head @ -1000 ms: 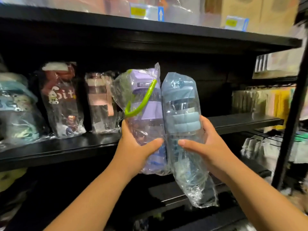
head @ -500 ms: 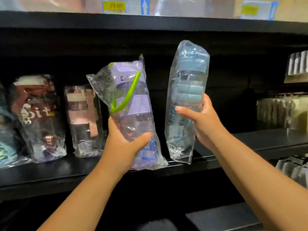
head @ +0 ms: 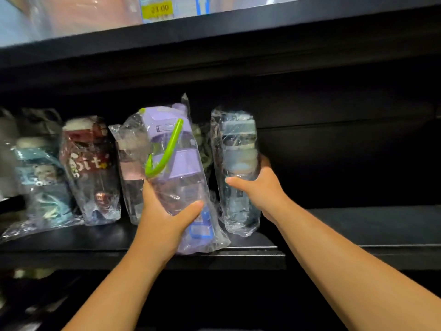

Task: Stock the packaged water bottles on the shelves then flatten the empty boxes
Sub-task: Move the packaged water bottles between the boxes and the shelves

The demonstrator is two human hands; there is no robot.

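Light from above and the near side brightens the left hand (head: pixel 164 218), the right hand (head: pixel 260 189) and the plastic film around the purple bottle (head: pixel 176 182) and the grey-blue bottle (head: pixel 236 163), which is streaked with white glints. The black shelf (head: pixel 358 225) recess sinks into deep shadow, darkest at far right. Wide-angle distortion bows the upper shelf (head: pixel 238 27). The yellow price tag (head: pixel 160 9) is washed out and soft, and the wrapped bottles at far left (head: pixel 43 177) are blurred.
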